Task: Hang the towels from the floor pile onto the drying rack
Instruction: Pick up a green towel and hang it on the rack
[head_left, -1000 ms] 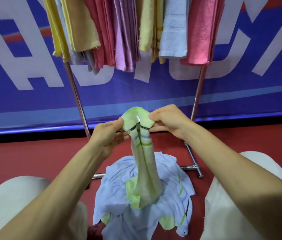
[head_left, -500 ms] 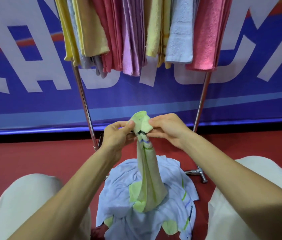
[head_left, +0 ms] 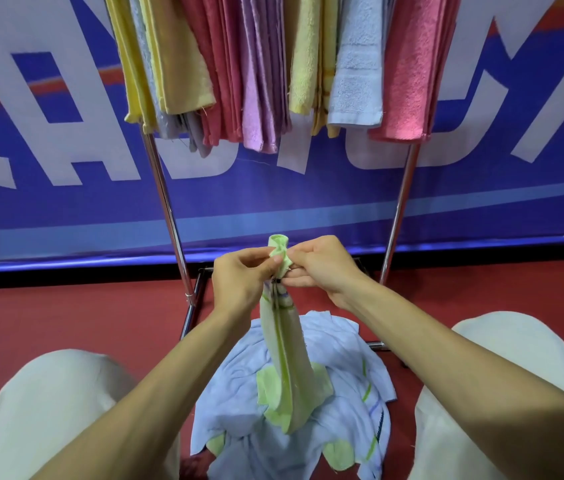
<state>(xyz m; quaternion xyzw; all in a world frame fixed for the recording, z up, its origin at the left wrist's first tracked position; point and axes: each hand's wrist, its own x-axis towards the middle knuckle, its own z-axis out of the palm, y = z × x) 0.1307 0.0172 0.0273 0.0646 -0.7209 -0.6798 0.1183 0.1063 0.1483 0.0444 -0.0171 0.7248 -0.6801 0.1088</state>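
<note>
Just above the floor pile, below the drying rack: pinching with left hand, bunched top of green towel in the middle, pinching with right hand too. Looks light, thin, floppy, so best grabbed at two top corners.

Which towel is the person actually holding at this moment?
The pale green striped towel, pinched at its bunched top by the left hand and right hand. The others hang on the drying rack or lie in the pale blue floor pile.
</note>
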